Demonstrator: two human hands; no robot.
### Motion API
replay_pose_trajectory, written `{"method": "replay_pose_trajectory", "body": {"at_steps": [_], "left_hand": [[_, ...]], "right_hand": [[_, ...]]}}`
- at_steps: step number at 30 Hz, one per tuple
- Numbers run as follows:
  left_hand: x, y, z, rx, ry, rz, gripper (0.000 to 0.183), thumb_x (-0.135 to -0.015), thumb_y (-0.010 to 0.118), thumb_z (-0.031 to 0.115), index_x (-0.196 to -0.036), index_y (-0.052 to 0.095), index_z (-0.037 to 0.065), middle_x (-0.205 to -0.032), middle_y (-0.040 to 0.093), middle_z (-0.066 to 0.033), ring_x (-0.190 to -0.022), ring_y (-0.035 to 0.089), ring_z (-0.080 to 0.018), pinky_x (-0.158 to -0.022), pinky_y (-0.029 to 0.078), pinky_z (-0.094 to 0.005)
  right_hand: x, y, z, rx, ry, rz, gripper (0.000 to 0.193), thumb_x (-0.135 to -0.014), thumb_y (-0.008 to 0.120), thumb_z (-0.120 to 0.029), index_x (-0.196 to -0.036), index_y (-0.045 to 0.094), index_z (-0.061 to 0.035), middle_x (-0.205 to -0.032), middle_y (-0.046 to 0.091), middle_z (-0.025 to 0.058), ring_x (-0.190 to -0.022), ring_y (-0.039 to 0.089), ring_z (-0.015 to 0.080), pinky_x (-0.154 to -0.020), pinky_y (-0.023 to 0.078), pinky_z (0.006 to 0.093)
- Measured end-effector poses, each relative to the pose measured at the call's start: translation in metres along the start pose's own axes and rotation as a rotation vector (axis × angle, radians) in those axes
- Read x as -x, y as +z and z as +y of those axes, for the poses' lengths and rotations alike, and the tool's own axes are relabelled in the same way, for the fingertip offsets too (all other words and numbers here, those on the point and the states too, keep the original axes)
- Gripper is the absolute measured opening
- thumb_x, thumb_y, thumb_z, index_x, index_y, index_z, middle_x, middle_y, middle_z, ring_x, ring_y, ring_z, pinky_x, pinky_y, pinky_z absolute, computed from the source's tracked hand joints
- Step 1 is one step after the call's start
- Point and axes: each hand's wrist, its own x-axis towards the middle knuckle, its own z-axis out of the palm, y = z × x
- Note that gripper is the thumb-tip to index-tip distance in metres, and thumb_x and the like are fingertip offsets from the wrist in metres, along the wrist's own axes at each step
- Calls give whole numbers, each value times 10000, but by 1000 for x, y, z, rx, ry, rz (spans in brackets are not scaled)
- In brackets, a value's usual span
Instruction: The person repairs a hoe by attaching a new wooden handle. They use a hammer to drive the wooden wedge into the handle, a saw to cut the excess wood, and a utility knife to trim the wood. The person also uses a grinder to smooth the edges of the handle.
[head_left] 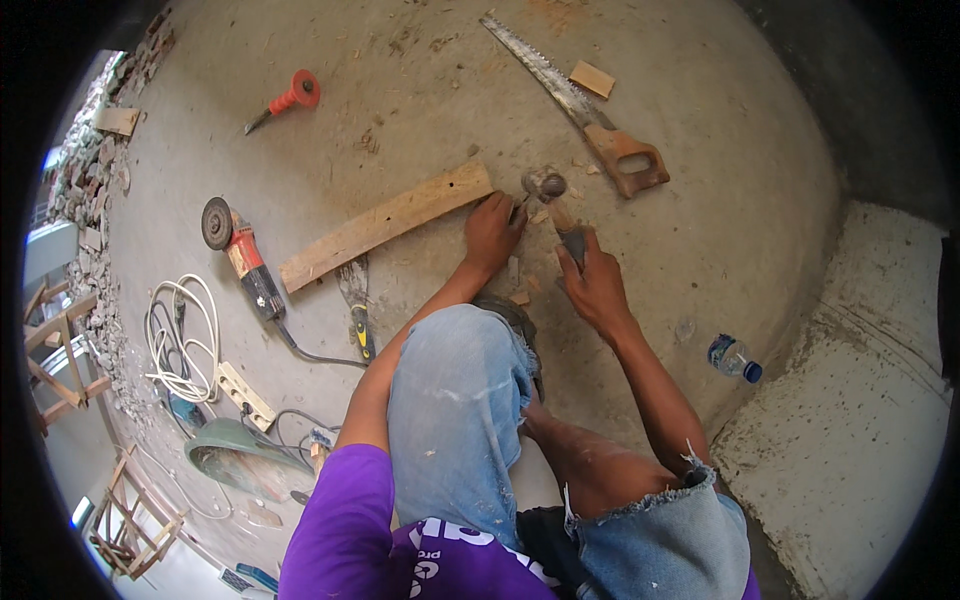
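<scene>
My right hand (596, 284) is closed round the dark grip of a hammer (562, 218) with a wooden shaft. The hammer's rounded metal head (544, 183) is low over the concrete, just past my left fingertips. My left hand (490, 236) is closed beside the right end of a wooden plank (390, 224), fingers pinched on something thin and dark that I cannot make out. The plank lies slantwise on the floor and has two dark holes in its top. Small wood chips (580, 166) are scattered about the hammer head.
A handsaw (585, 110) and a wood offcut (592, 79) lie ahead right. A red-handled chisel (290, 97), an angle grinder (245, 258), a scraper (359, 315), coiled cable (188, 340) and a power strip (246, 394) are leftward. A plastic bottle (733, 358) lies near the right-hand ledge (840, 430).
</scene>
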Motion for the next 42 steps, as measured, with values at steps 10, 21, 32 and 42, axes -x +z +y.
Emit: {"method": "replay_pose_trajectory", "body": {"at_steps": [10,21,32,42], "left_hand": [[1,2,-2,-3,-22,15,199,-791,723,153,-786,569,27,-803,570,-149,-725,599,-362,-616,477,-437],[-1,2,-2,-6,-26,4,197,-775,729,147,-804,570,33,-805,571,-150,-735,602,-370,-633,484,-452],[0,1,-2,-25,-38,15,193,-781,723,158,-805,576,35,-818,580,-146,-738,609,-361,-637,490,-434],[-1,0,2,-33,-25,-10,193,-755,724,153,-817,584,36,-831,585,-141,-757,617,-358,-642,491,-441]], "right_hand": [[2,3,-4,2,23,19,416,-969,572,-279,-1202,495,56,-722,622,252,-672,658,399,-616,485,450],[3,7,1,-33,-20,86,431,-963,582,-260,-1224,480,69,-707,623,229,-647,656,384,-598,482,433],[2,17,6,-39,-63,104,436,-971,571,-248,-1219,460,93,-679,614,228,-637,656,382,-573,480,427],[3,19,13,-33,-106,196,359,-971,569,-255,-1143,474,45,-709,622,234,-651,652,408,-583,486,425]]}}
